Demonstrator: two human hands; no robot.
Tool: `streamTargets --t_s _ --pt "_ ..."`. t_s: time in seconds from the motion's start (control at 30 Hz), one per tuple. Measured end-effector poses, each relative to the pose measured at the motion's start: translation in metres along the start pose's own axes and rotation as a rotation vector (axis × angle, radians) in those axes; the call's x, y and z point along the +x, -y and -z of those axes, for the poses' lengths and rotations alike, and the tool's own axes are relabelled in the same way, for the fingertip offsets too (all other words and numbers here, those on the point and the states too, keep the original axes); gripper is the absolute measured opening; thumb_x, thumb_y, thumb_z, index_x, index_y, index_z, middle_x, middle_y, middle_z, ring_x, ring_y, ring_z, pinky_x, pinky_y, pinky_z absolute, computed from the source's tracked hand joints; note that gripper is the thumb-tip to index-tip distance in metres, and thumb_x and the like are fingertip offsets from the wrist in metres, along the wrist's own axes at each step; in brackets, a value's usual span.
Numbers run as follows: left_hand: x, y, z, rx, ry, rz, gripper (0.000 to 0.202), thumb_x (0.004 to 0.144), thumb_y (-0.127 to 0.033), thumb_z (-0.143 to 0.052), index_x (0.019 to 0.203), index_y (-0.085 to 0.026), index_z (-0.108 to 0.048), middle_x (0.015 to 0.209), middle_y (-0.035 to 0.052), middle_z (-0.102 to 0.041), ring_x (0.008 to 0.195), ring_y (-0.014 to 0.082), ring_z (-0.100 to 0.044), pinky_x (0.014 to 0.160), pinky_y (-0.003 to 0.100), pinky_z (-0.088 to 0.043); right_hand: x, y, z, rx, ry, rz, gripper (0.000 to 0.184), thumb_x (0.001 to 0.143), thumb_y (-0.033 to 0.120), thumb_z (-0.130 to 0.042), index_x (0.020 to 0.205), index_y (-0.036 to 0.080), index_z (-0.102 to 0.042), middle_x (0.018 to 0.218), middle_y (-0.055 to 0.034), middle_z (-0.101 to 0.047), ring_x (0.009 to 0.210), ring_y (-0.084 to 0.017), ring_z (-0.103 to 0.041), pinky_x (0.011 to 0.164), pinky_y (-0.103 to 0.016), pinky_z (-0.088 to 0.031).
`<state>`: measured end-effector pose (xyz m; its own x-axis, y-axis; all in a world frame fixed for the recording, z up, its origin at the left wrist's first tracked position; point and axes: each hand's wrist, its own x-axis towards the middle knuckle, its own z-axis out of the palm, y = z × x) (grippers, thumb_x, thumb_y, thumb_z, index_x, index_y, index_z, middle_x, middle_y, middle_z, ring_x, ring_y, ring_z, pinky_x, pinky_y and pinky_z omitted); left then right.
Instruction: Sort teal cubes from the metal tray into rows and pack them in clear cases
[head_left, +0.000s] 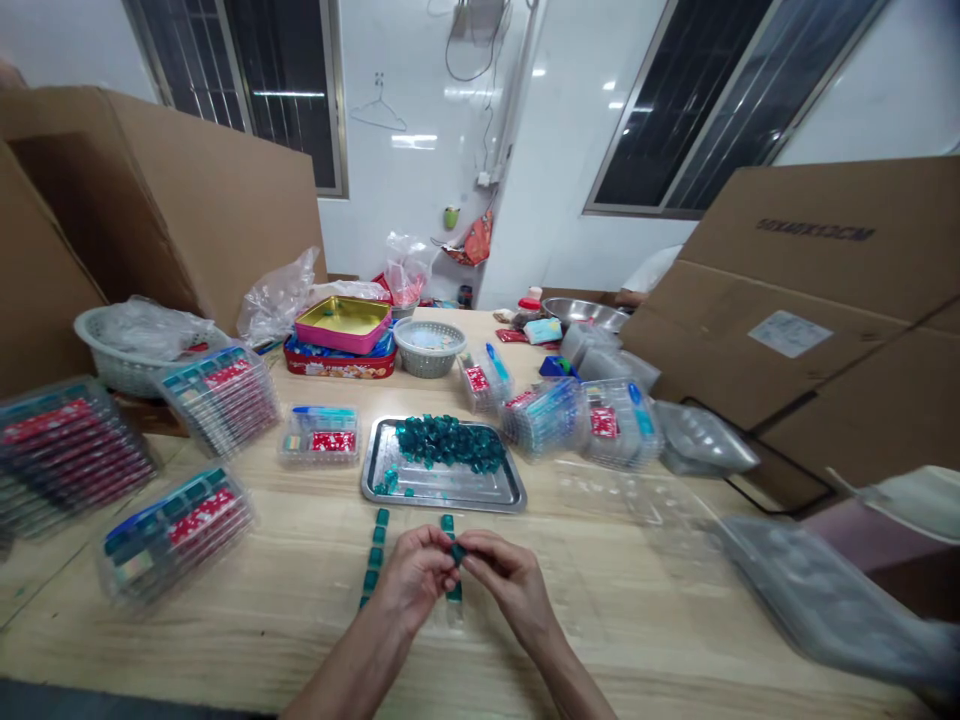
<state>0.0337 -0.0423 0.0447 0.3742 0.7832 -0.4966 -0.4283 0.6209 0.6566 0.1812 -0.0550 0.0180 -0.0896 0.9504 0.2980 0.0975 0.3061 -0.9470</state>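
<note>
Left hand [411, 578] & right hand [510, 585] at 6 o'clock, over a pale wooden table [292, 640]. Fingertips [441, 543] brought close together; grip narrow, a small teal piece [455, 552] pinched between both hands, exact contact partly hidden by fingers. Piece judged light, hard & glossy, so liable to slip; best taken by opp. faces w/ fingertips, not scooped.

Short row of teal pieces [373, 552] lies just left of left hand; 2nd row [448, 523] between the hands, partly hidden. Loose heap of teal pieces [450, 442] on steel tray [442, 503] at 12 o'clock. Stacked clear plastic packs w/ red labels [221, 400] at 10 o'clock, more [545, 417] at 1 o'clock. Woven plastic basket [429, 350] beyond tray; cardboard sheets [787, 300] at 2–3 o'clock.
</note>
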Motion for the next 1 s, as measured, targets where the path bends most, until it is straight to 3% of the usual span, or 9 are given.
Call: streamTargets --t_s 0.1,0.2,0.37,0.47,0.63,0.8,0.9,1.0 --pt "-0.001 0.003 -0.002 0.017 -0.009 -0.001 0.034 0.046 -0.017 -0.063 0.073 -0.015 -0.042 0.051 -0.0074 -0.048 0.043 0.0025 -0.049 0.046 0.012 -0.03 -0.001 0.0 -0.001 0.003 0.003 0.024 0.013 0.075 0.027 -0.066 0.085 0.023 -0.073 0.088 -0.0068 -0.069 0.085 -0.02 -0.065 0.077 -0.03 -0.053" --pt "-0.002 0.005 -0.002 0.171 -0.019 -0.062 0.031 0.049 -0.017 -0.059 0.074 -0.016 -0.041 0.051 -0.0082 -0.045 0.042 0.002 -0.046 0.046 0.012 -0.03 -0.003 0.002 0.0 0.007 0.004 0.02 0.011 0.075 0.027 -0.066 0.082 0.022 -0.072 0.086 -0.0068 -0.069 0.083 -0.019 -0.065 0.075 -0.029 -0.052" --pt "-0.01 0.006 0.011 0.891 -0.153 -0.322 0.015 0.059 -0.018 -0.053 0.074 -0.014 -0.053 0.067 -0.003 -0.053 0.056 -0.003 -0.042 0.057 0.012 -0.031 -0.014 0.004 0.003 -0.109 0.12 -0.068 0.01 0.076 0.025 -0.064 0.081 0.018 -0.068 0.083 -0.0058 -0.067 0.077 -0.017 -0.063 0.069 -0.025 -0.05" --pt "-0.02 0.012 0.023 1.173 -0.223 -0.371 0.015 0.065 -0.016 -0.047 0.076 -0.015 -0.057 0.08 -0.0012 -0.057 0.064 -0.0024 -0.04 0.066 0.014 -0.029 -0.025 0.007 0.004 -0.33 0.264 -0.035 0.008 0.078 0.017 -0.058 0.075 0.017 -0.065 0.078 -0.0041 -0.066 0.074 -0.015 -0.061 0.068 -0.024 -0.046" --pt "-0.032 0.034 0.035 1.318 -0.172 -0.376 0.025 0.073 -0.014 -0.037 0.085 -0.018 -0.058 0.092 0.0022 -0.058 0.084 0.0048 -0.046 0.079 0.019 -0.031 -0.034 0.007 -0.002 -0.637 0.41 0.146 0.02 0.082 0.008 -0.046 0.072 0.016 -0.061 0.073 -0.0036 -0.061 0.072 -0.014 -0.055 0.066 -0.023 -0.041" --pt "-0.034 0.055 0.036 1.432 -0.112 -0.489 0.036 0.08 -0.013 -0.022 0.085 -0.02 -0.057 0.094 0.0014 -0.057 0.091 0.0079 -0.046 0.082 0.021 -0.034 -0.041 -0.002 -0.014 -0.796 0.394 0.406 0.029 0.083 0.005 -0.035 0.062 0.015 -0.052 0.066 -0.0052 -0.056 0.063 -0.015 -0.048 0.057 -0.025 -0.036" --pt "-0.03 0.065 0.043 1.528 -0.143 -0.578 0.037 0.08 -0.011 -0.023 0.088 -0.021 -0.058 0.093 0.001 -0.058 0.09 0.008 -0.047 0.082 0.02 -0.038 -0.046 0.0 -0.014 -0.736 0.373 0.382 0.028 0.085 0.008 -0.036 0.066 0.015 -0.056 0.071 -0.0062 -0.058 0.067 -0.015 -0.051 0.059 -0.024 -0.039" --pt "-0.022 0.075 0.059 1.691 -0.174 -0.826 0.042 0.079 -0.012 -0.028 0.112 -0.022 -0.052 0.105 0.0027 -0.058 0.096 0.0092 -0.048 0.086 0.02 -0.042 -0.039 0.005 -0.004 -0.538 0.384 0.237 0.018 0.084 0.014 -0.046 0.078 0.016 -0.062 0.079 -0.006 -0.061 0.074 -0.014 -0.056 0.065 -0.023 -0.043"
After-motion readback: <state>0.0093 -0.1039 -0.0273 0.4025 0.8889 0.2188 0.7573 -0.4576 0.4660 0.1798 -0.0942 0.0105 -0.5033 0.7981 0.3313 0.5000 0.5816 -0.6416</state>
